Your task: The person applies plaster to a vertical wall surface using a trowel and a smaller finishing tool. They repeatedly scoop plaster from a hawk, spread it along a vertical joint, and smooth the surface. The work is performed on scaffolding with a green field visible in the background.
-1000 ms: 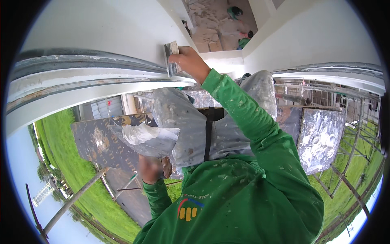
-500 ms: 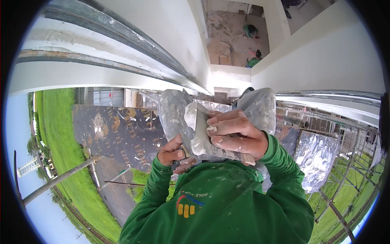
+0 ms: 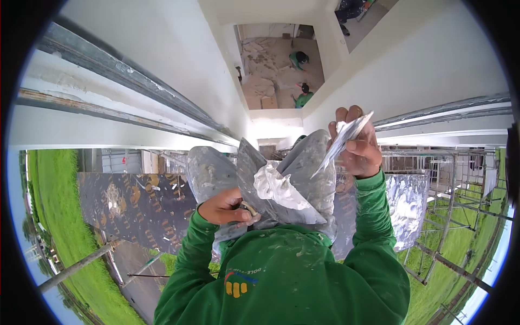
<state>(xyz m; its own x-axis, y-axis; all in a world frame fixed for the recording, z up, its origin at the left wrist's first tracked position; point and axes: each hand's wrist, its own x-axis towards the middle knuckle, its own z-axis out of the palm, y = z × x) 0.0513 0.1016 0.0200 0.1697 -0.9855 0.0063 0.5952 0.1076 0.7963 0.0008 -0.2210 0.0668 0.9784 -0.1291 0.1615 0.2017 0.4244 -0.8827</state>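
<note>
My left hand [image 3: 228, 208] is closed round the handle of a grey pointed trowel [image 3: 250, 174], which lies flat above my lap. A thick heap of white putty [image 3: 276, 187] sits on its plate. To the right and higher up, my right hand [image 3: 360, 149] pinches a thin flat putty blade [image 3: 342, 142] between thumb and fingers. White putty smears the blade, which is tilted with its edge toward me and apart from the trowel. My grey trouser legs [image 3: 211, 168] are bent below, spotted with white.
White walls [image 3: 179, 59] with grey metal tracks [image 3: 135, 76] rise on both sides. Stained dark boards [image 3: 141, 206] lie beneath me, with scaffold pipes [image 3: 81, 265] around and grass far below. Through an opening, several people in green [image 3: 298, 58] are on a lower floor.
My right hand has lifted the putty blade off the trowel, up and to the right. The putty heap on the trowel now shows fully. My view has shifted slightly.
</note>
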